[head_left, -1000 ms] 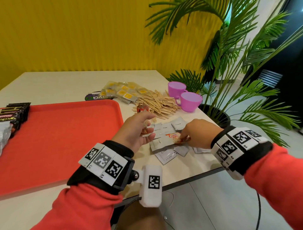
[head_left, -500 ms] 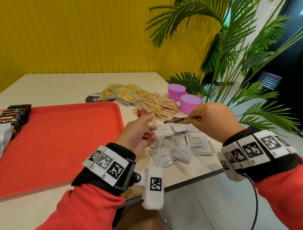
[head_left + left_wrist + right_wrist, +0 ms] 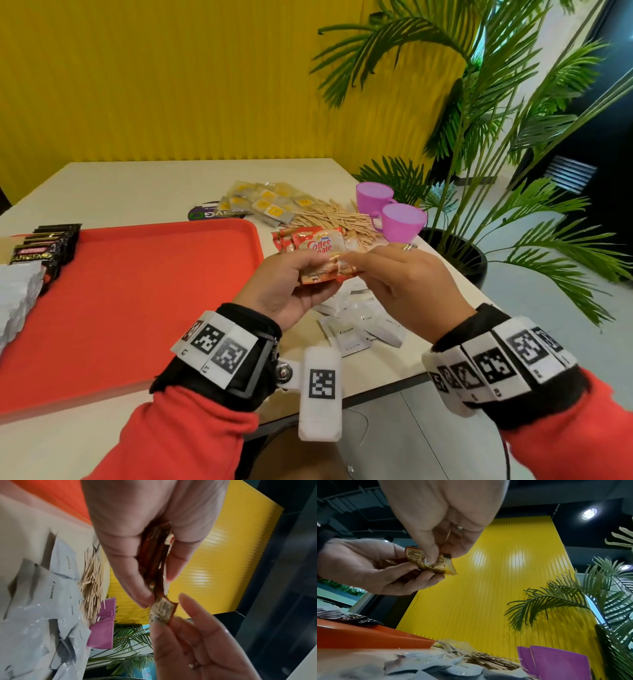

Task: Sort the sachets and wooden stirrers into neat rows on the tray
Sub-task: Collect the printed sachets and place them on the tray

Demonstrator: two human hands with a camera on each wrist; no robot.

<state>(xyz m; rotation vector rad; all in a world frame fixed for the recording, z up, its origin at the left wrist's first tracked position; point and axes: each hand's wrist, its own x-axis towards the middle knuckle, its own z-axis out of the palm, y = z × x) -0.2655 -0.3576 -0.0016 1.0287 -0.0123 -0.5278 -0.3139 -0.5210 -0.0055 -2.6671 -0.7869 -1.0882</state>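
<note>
My left hand (image 3: pixel 291 287) grips a small fan of red and white Coffee mate sachets (image 3: pixel 318 245) above the table's front right part. My right hand (image 3: pixel 394 274) pinches one sachet (image 3: pixel 163 608) at the stack's right edge, thumb and finger on it (image 3: pixel 435 562). White creamer sachets (image 3: pixel 352 337) lie loose on the table under my hands. Wooden stirrers (image 3: pixel 329 219) sit in a heap further back, with yellow-labelled sachets (image 3: pixel 270 205) behind them. The red tray (image 3: pixel 137 301) lies to the left, with black sachets (image 3: pixel 51 243) and white sachets (image 3: pixel 17 294) in rows at its left end.
Two purple cups (image 3: pixel 394 216) stand at the table's right edge beside the stirrers. A potted palm (image 3: pixel 479 171) rises just beyond that edge. A dark round coaster (image 3: pixel 212 214) lies behind the tray. The yellow wall closes the back.
My right hand lifted a Coffee mate sachet from the creamer pile and brought it left to the stack in my left hand. Both hands have risen and met.
</note>
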